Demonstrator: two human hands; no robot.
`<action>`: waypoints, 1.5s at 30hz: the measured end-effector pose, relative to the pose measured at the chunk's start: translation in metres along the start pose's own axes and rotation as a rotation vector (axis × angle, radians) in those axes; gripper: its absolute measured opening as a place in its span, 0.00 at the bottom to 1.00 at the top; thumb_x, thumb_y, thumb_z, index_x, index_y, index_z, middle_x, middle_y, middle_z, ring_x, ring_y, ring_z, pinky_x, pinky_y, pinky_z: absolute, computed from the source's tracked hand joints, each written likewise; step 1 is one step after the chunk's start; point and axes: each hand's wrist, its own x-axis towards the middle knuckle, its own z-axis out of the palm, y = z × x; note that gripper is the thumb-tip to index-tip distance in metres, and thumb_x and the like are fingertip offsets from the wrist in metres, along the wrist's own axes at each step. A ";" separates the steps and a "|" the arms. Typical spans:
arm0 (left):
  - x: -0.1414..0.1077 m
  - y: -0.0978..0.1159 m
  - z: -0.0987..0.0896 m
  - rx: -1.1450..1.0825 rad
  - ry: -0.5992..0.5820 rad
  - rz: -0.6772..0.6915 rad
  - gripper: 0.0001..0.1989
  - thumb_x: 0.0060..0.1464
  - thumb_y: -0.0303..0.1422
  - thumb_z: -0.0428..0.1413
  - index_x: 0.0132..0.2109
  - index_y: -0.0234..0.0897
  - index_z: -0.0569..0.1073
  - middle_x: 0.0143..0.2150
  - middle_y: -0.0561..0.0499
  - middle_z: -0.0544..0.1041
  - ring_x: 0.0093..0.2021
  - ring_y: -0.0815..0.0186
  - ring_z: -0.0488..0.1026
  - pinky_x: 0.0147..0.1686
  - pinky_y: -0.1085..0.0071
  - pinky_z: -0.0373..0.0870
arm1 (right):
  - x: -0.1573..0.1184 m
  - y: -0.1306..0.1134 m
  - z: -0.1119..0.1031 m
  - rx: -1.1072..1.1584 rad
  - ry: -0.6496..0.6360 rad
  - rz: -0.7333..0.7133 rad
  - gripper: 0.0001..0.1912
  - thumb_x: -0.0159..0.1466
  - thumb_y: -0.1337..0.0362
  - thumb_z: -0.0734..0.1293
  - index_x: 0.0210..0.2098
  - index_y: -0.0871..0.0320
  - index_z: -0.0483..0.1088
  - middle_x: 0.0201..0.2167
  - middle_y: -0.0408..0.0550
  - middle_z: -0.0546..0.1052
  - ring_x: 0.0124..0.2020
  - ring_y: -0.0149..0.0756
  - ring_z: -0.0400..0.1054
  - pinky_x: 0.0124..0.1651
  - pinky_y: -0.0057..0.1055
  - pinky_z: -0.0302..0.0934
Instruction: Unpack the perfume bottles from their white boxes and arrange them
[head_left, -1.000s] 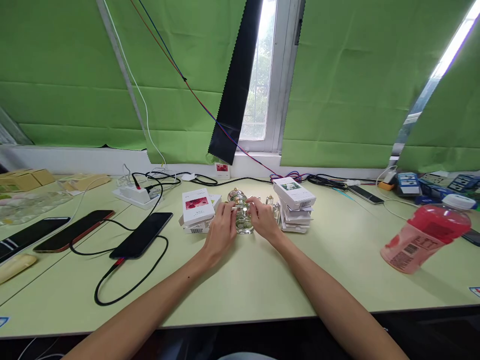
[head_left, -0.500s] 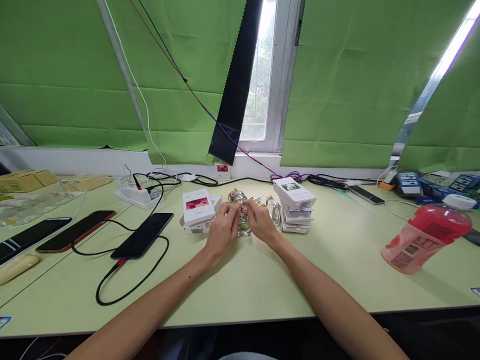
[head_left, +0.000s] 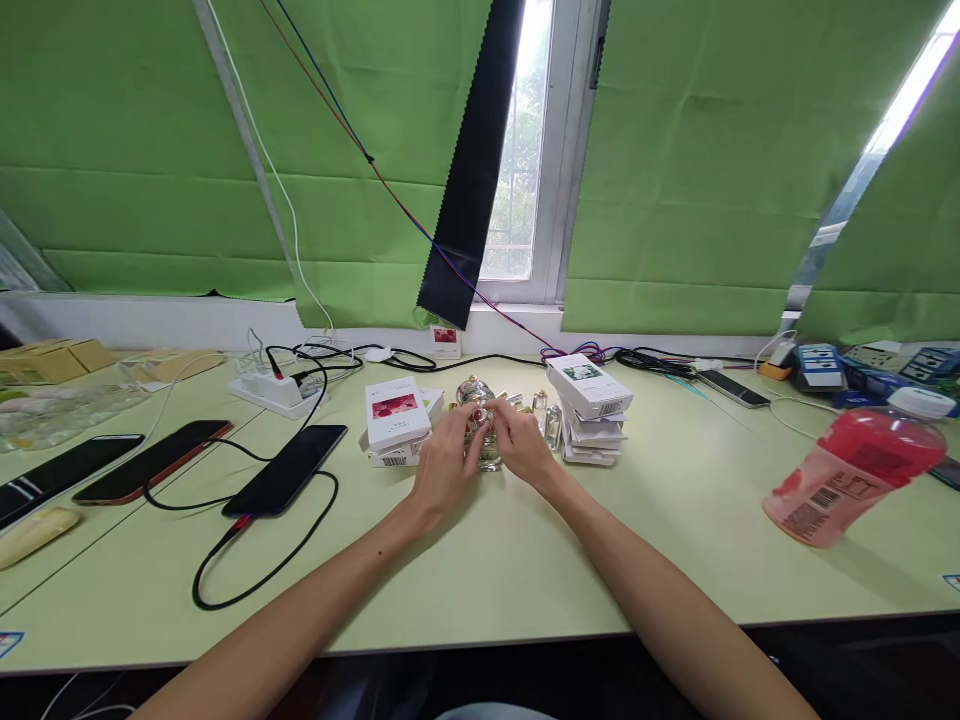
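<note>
My left hand (head_left: 445, 455) and my right hand (head_left: 523, 440) meet at the middle of the table, fingertips nearly touching over a group of small clear glass bottles (head_left: 490, 460). The fingers of both are closed in a pinch around something too small to make out. Just right of my right hand stand more little glass bottles (head_left: 553, 428). A white box with a red picture (head_left: 397, 412) lies on others beside my left hand. To the right is a stack of white boxes (head_left: 591, 440), topped by one with a green and white picture (head_left: 589, 385).
Phones (head_left: 286, 470) and a looping black cable lie at the left, near a white power strip (head_left: 276, 390). A pink drink bottle (head_left: 847, 475) stands at the right. Cables run along the wall; blue boxes (head_left: 819, 368) are at the back right.
The fingers of my left hand have shifted slightly and parted a little from the thumb at the glass bottles. My right hand has hardly moved.
</note>
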 end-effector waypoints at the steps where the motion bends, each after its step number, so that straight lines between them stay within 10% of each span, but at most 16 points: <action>1: 0.000 0.000 0.000 0.000 -0.007 0.000 0.13 0.68 0.36 0.48 0.56 0.40 0.67 0.45 0.48 0.77 0.40 0.64 0.75 0.36 0.69 0.70 | 0.000 0.000 0.000 0.001 0.000 -0.002 0.15 0.72 0.66 0.53 0.48 0.57 0.69 0.23 0.40 0.72 0.23 0.32 0.65 0.31 0.27 0.55; 12: -0.001 -0.002 0.002 0.025 -0.024 0.020 0.15 0.67 0.36 0.49 0.57 0.39 0.66 0.46 0.45 0.77 0.45 0.60 0.74 0.39 0.66 0.70 | 0.002 -0.008 -0.003 0.020 0.123 -0.029 0.15 0.72 0.65 0.53 0.49 0.56 0.68 0.33 0.46 0.78 0.33 0.34 0.72 0.39 0.28 0.61; 24: -0.002 0.001 -0.001 -0.051 -0.084 -0.077 0.21 0.61 0.31 0.51 0.61 0.40 0.61 0.47 0.47 0.76 0.38 0.62 0.74 0.36 0.66 0.70 | -0.001 -0.012 0.001 0.061 0.106 -0.072 0.11 0.69 0.58 0.63 0.48 0.55 0.70 0.40 0.48 0.78 0.23 0.28 0.62 0.30 0.28 0.59; 45: -0.004 0.000 0.001 -0.152 -0.114 -0.114 0.20 0.63 0.29 0.49 0.61 0.42 0.60 0.49 0.47 0.77 0.38 0.64 0.76 0.38 0.66 0.71 | 0.003 -0.012 0.001 0.099 0.145 -0.055 0.10 0.65 0.61 0.67 0.43 0.57 0.75 0.34 0.45 0.74 0.22 0.27 0.60 0.30 0.27 0.59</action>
